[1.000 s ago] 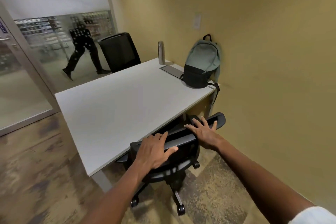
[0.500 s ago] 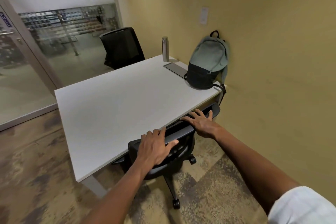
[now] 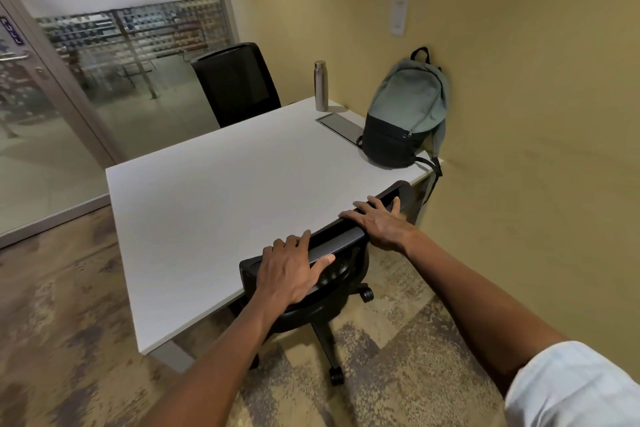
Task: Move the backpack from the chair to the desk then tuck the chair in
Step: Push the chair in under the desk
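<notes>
The grey-green and black backpack (image 3: 405, 114) stands upright on the far right corner of the white desk (image 3: 214, 191), leaning against the yellow wall. The black office chair (image 3: 341, 241) is under the desk's near edge, its backrest top touching that edge; its seat is mostly hidden. My left hand (image 3: 292, 267) grips the left part of the backrest top, fingers over it. My right hand (image 3: 379, 220) lies with fingers spread on the right part of the backrest top.
A metal bottle (image 3: 321, 86) stands at the desk's far edge beside a grey flap (image 3: 341, 125). A second black chair (image 3: 239, 81) is at the desk's far side. Glass wall and door (image 3: 45, 107) to the left, yellow wall (image 3: 536, 149) close on the right.
The chair has rolled forward under the desk with both hands on its backrest. The person walking behind the glass has gone from view.
</notes>
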A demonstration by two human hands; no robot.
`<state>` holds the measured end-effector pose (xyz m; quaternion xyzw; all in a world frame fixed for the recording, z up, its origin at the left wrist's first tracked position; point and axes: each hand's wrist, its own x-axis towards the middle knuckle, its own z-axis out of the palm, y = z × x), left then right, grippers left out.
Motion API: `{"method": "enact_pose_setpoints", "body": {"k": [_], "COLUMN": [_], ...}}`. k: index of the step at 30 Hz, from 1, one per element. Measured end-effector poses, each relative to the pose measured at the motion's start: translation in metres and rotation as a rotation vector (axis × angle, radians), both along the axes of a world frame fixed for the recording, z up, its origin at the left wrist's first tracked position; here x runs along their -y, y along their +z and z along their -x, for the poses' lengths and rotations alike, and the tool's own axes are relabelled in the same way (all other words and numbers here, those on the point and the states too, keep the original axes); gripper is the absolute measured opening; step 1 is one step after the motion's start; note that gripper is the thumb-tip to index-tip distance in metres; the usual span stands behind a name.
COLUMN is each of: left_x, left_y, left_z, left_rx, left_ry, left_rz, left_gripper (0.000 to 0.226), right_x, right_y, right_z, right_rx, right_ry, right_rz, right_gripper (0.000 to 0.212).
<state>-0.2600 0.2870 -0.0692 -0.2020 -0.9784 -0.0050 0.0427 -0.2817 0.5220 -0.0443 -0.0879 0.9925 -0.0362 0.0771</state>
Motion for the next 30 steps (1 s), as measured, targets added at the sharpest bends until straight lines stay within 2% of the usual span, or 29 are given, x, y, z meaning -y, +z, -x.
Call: {"method": "enact_pose_setpoints", "body": {"k": [20, 30], "left_x": [-0.015, -0.018], "left_y": [-0.002, 0.002], "left_z": [0.029, 0.03], "left_rx": [-0.004, 0.056], "left_ry": [0.002, 0.007], "left_rz": [0.013, 0.018], "left_gripper": [0.083, 0.084], "right_x": [-0.016, -0.016], "right_y": [-0.003, -0.001], "right_z": [0.045, 0.046], "right_rx": [-0.007, 0.012], "right_ry": [0.02, 0.013], "right_rz": [0.003, -0.012], "right_gripper": [0.09, 0.095]}}
